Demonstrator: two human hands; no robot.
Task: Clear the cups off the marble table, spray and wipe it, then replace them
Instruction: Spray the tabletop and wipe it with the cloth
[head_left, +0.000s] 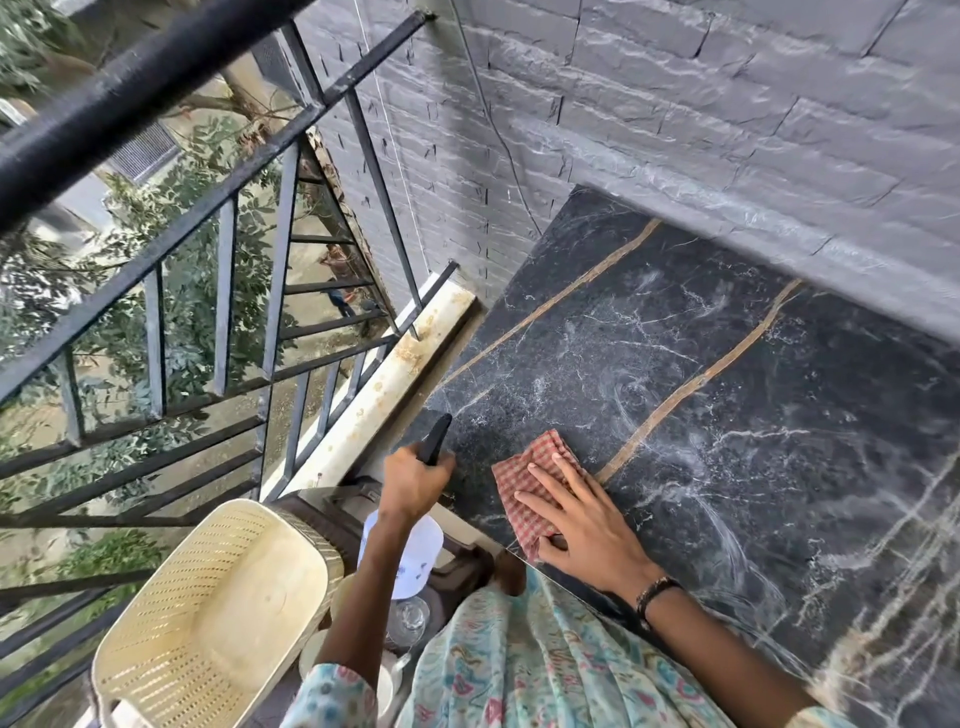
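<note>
We are pressing the red-and-white checked cloth (524, 486) flat on the black gold-veined marble table (727, 415) with our right hand (587, 525), fingers spread for wiping. Our left hand (415, 480) is gripping the white black-nozzled spray bottle (415, 551), seemingly ready to spray; a clear glass cup (408, 621) is sitting below, off the table.
</note>
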